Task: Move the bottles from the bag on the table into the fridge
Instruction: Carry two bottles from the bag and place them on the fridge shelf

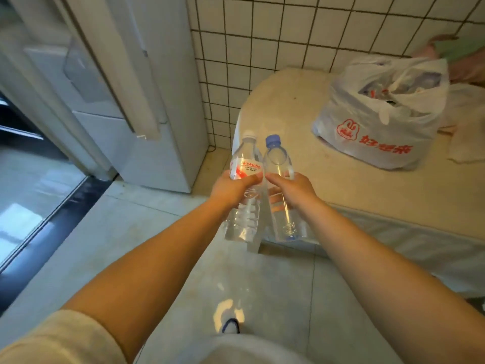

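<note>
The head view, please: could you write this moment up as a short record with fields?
left hand: left hand grips the red-labelled bottle, white cap
right hand: right hand grips the blue-capped bottle, no label visible
bottles: side by side, caps pointing away
bag: white plastic bag on the table, open, contents unclear
fridge: fridge at left by the tiled wall
</note>
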